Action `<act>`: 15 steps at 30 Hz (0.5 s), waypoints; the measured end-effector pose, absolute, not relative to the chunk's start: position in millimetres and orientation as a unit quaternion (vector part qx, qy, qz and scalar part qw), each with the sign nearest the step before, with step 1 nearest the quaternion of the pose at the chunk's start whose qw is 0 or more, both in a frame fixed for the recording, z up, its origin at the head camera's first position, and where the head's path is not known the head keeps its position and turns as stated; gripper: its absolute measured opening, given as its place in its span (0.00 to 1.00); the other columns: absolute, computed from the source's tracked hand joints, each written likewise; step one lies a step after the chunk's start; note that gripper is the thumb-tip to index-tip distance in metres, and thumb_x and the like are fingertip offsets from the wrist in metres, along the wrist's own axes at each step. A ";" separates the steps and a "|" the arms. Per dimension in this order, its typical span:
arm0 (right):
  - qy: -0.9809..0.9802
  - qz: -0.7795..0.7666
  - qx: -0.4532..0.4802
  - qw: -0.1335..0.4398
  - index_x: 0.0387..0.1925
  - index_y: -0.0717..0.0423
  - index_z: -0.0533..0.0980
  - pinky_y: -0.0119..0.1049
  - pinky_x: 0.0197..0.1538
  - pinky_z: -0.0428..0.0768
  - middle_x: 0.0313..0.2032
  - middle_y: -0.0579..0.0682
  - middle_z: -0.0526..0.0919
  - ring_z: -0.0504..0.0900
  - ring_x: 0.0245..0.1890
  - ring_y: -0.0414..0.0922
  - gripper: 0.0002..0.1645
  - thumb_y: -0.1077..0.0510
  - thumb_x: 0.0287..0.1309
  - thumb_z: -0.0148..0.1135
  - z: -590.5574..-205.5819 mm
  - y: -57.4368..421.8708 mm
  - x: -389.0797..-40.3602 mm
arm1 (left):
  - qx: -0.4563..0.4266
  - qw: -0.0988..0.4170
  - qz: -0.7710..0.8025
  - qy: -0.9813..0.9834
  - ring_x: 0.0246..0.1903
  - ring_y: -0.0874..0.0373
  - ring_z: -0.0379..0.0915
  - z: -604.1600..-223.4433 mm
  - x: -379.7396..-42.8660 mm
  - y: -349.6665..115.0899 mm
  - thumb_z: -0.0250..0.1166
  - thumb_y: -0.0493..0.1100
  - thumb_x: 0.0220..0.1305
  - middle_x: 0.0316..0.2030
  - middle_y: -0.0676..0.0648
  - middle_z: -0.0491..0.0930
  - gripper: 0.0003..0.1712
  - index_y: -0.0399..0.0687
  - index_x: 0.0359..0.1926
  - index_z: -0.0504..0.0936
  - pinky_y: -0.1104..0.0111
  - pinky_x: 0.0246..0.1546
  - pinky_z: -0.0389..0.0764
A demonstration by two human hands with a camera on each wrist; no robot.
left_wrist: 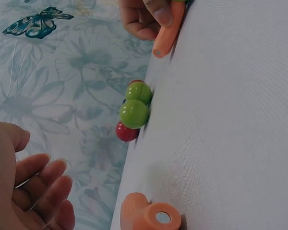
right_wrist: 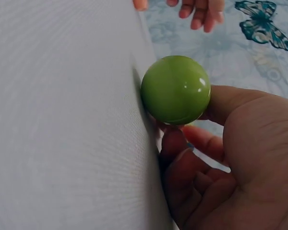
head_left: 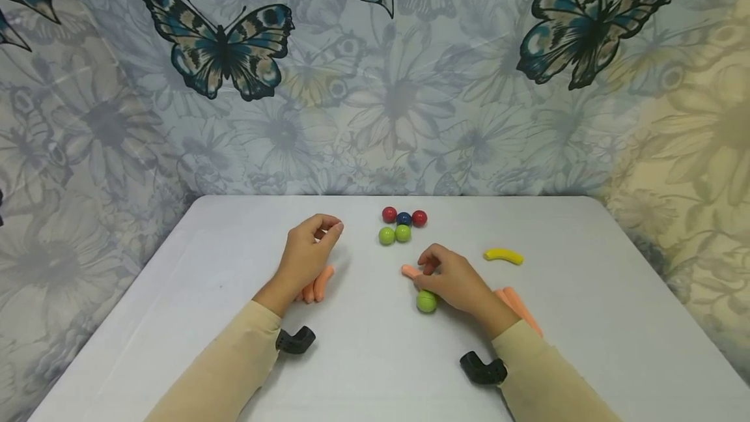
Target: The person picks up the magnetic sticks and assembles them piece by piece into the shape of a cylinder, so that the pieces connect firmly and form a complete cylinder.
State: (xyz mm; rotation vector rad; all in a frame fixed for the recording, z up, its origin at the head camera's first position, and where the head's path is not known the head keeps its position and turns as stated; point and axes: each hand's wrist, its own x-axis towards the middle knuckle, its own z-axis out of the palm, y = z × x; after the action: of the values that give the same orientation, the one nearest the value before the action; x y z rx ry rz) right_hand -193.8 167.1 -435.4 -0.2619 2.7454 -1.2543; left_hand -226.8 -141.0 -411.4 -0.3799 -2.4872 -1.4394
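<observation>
My right hand point(head_left: 454, 279) pinches an orange toy rod point(head_left: 409, 270) low over the white table. Its thumb lies along the rod point(left_wrist: 167, 37) in the left wrist view. A glossy green ball point(head_left: 426, 301) sits at the rod's near end, beside the thumb, and looks large in the right wrist view as the ball point(right_wrist: 175, 91). My left hand point(head_left: 307, 249) hovers with loosely bent fingers and nothing in them. Below it lie several short orange curved pieces point(head_left: 321, 283), partly hidden by the wrist; one shows a round metallic end point(left_wrist: 162, 217).
Toward the back sit two red balls point(head_left: 389, 214), a blue ball point(head_left: 403, 219) and two green balls point(head_left: 386, 236), close together. A yellow curved piece point(head_left: 503, 256) lies right of my right hand. Orange rods point(head_left: 521, 310) lie partly behind the right forearm. Patterned cloth point(head_left: 398, 116) hangs behind the table.
</observation>
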 end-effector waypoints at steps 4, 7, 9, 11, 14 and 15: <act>0.900 -0.426 -0.069 0.057 0.53 0.53 0.80 0.44 0.44 0.75 0.41 0.49 0.81 0.76 0.41 0.49 0.16 0.57 0.67 0.74 -439.2 168.3 -195.7 | -0.127 0.083 -0.544 -0.826 0.49 0.51 0.82 -408.0 -229.0 -140.3 0.50 0.62 0.88 0.54 0.46 0.87 0.28 0.48 0.63 0.84 0.55 0.46 0.81; 0.900 -0.427 -0.066 0.054 0.54 0.53 0.80 0.44 0.44 0.75 0.42 0.49 0.81 0.76 0.41 0.49 0.16 0.57 0.68 0.73 -441.2 168.4 -196.4 | -0.134 0.064 -0.576 -0.804 0.53 0.48 0.83 -404.1 -232.3 -139.5 0.39 0.65 0.89 0.59 0.45 0.86 0.35 0.48 0.70 0.79 0.51 0.46 0.83; 0.901 -0.425 -0.067 0.050 0.54 0.53 0.81 0.44 0.44 0.75 0.42 0.49 0.81 0.76 0.41 0.49 0.15 0.58 0.68 0.73 -441.9 167.8 -196.5 | -0.138 0.057 -0.590 -0.794 0.55 0.46 0.83 -402.3 -235.1 -138.1 0.35 0.67 0.89 0.61 0.44 0.85 0.39 0.47 0.73 0.77 0.50 0.47 0.84; 0.902 -0.423 -0.067 0.048 0.54 0.54 0.81 0.44 0.44 0.76 0.42 0.49 0.81 0.77 0.41 0.49 0.15 0.58 0.68 0.73 -442.3 167.5 -196.6 | -0.138 0.049 -0.597 -0.789 0.57 0.45 0.82 -401.0 -238.1 -134.7 0.34 0.68 0.88 0.63 0.44 0.84 0.40 0.46 0.74 0.76 0.49 0.48 0.84; 0.905 -0.418 -0.063 0.049 0.54 0.54 0.81 0.45 0.44 0.76 0.43 0.49 0.81 0.77 0.41 0.50 0.15 0.58 0.68 0.72 -442.1 167.2 -196.4 | -0.135 0.030 -0.612 -0.778 0.59 0.43 0.81 -401.1 -243.9 -125.5 0.37 0.70 0.87 0.64 0.43 0.84 0.41 0.46 0.74 0.76 0.48 0.49 0.84; 0.905 -0.417 -0.061 0.050 0.54 0.54 0.81 0.45 0.44 0.76 0.43 0.49 0.81 0.77 0.42 0.50 0.15 0.59 0.68 0.72 -442.1 167.2 -196.3 | -0.136 0.023 -0.615 -0.777 0.59 0.43 0.80 -401.6 -246.1 -121.5 0.38 0.71 0.86 0.64 0.43 0.83 0.41 0.46 0.74 0.76 0.49 0.49 0.84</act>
State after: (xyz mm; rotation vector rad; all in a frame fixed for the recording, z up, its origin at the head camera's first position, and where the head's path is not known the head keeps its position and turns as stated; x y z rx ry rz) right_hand -196.3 167.2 -442.1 -0.1868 2.7572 -1.2712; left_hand -246.1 -121.5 -401.6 -0.4201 -2.4045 -1.9023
